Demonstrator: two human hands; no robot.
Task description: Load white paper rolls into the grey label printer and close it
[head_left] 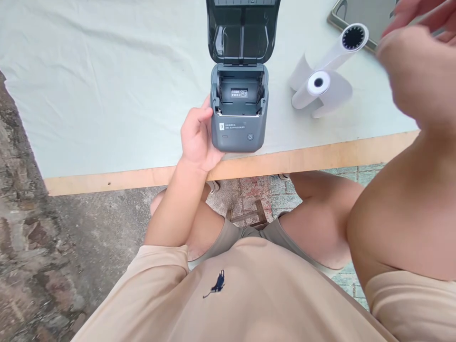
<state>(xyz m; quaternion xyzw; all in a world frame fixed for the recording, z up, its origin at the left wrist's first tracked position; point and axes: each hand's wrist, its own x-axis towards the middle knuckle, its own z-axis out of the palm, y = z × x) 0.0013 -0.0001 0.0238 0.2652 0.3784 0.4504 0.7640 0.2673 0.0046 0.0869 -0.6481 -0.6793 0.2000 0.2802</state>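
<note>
A dark grey label printer stands near the table's front edge with its clear smoky lid swung up. Inside its bay I see no roll, only a small printed sticker. My left hand grips the printer's left side, thumb on the casing and the other fingers mostly hidden behind it. Raised at the upper right, my right hand is blurred and cut off by the frame edge. Its visible fingers are loosely apart, and nothing shows between them. Two white paper rolls, a larger one and a smaller one, lie right of the printer, partly unrolled.
A phone-like flat device with a pale rim lies at the back right, partly behind my right hand. Pale cloth covers the table, whose bare wooden edge faces me. A stone wall runs along the left.
</note>
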